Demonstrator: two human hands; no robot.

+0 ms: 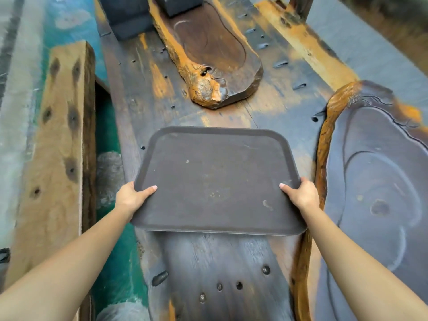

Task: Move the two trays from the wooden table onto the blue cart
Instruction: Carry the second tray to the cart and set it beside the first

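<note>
Underneath, worn wooden table (148, 93), teal floor (113, 262).

Bare forearms, no sleeves; short unpainted nails.

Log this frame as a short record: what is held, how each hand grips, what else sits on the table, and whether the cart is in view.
held item: dark brown plastic tray, empty
left hand: grips the tray's left edge, thumb on top
right hand: grips the tray's right edge, thumb on top
tray position: over the wooden table; whether lifted or resting cannot be told
other items: carved wooden slab farther away, larger carved slab to the right, dark boxes at the far end
second tray: not visible
blue cart: not in view
</note>
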